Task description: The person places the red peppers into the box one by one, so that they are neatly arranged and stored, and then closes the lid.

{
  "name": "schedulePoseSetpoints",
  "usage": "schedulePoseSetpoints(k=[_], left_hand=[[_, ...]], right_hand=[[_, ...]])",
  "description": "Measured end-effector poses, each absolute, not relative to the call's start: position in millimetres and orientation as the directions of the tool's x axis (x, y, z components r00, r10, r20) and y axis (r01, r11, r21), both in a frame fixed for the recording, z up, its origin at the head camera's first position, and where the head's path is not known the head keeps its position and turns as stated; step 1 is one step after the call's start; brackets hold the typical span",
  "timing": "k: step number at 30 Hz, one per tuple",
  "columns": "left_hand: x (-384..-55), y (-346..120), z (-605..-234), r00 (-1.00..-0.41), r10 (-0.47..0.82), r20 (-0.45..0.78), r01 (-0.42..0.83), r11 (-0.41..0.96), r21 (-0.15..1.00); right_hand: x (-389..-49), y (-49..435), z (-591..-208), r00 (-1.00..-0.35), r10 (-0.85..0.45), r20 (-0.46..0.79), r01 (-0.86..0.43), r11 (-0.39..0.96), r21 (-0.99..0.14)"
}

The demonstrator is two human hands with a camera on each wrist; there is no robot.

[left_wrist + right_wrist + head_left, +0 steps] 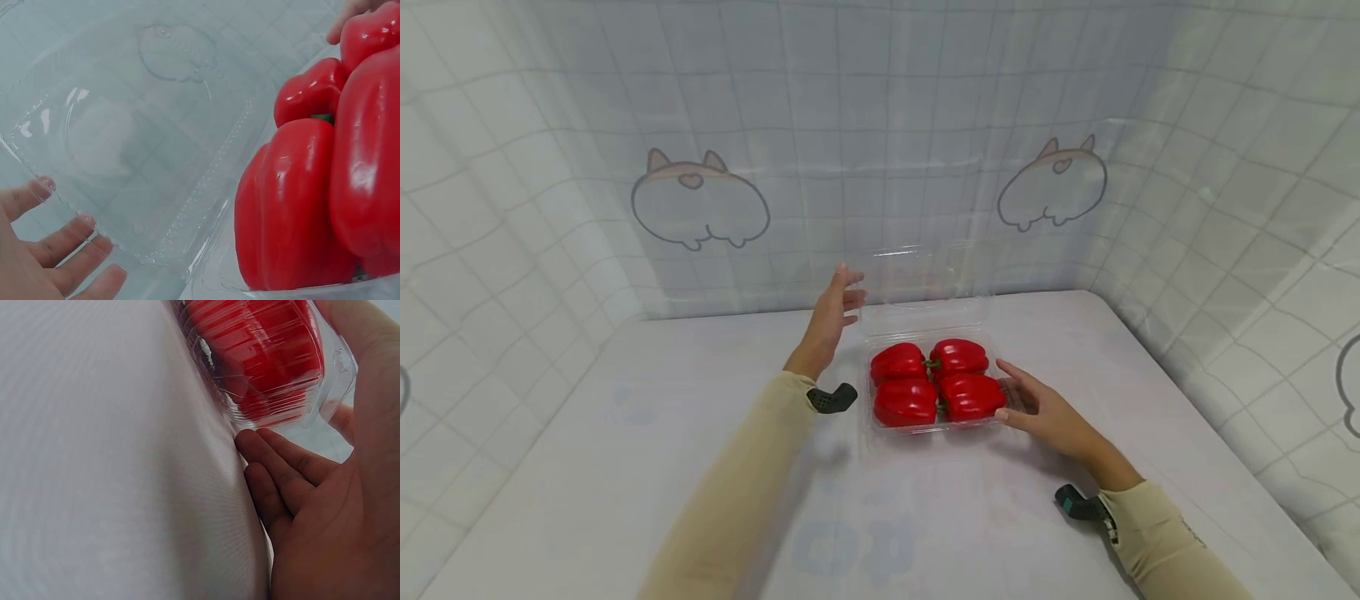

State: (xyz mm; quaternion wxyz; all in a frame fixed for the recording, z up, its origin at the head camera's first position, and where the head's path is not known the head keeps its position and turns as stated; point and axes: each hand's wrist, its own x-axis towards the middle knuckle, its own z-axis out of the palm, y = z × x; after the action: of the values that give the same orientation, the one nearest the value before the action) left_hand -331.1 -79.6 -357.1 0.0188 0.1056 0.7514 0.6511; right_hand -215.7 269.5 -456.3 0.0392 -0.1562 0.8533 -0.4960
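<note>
Several glossy red bell peppers (904,402) with green stems lie in a clear plastic clamshell container (901,431) on the table. Its transparent lid (925,279) stands raised on the far side, hinged to the base. At the lid's left edge is my left hand (829,321), with fingers spread and nearly straight; the left wrist view shows the fingertips (82,223) at the rim. My right hand (1051,419) is at the container's right end, thumb by the near corner and forefinger by the far one. In the right wrist view its other fingers (275,464) rest low beside the ribbed wall.
A white table (700,467) lies under everything, with a grid-patterned curtain (880,125) behind it and at both sides. Dark wrist devices (832,398) sit at both cuffs. The table's far edge runs just behind the lid.
</note>
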Motion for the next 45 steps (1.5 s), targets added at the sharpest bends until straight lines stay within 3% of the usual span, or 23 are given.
schedulePoseSetpoints(k=[16,34,45], left_hand=[[-306,-77,-348,-0.982,0.148,0.121,0.144,0.156,0.977],[-269,-80,-365,-0.954,0.205,0.22,0.254,0.155,0.955],[-249,-78,-365,-0.97,0.18,0.164,0.204,0.237,0.95]], right_hand=[[-214,268,-454,-0.953,-0.286,0.096,-0.232,0.492,-0.839],[-213,268,-454,-0.953,-0.287,0.091,-0.231,0.503,-0.833],[-215,269,-453,-0.947,-0.307,0.095,-0.244,0.493,-0.835]])
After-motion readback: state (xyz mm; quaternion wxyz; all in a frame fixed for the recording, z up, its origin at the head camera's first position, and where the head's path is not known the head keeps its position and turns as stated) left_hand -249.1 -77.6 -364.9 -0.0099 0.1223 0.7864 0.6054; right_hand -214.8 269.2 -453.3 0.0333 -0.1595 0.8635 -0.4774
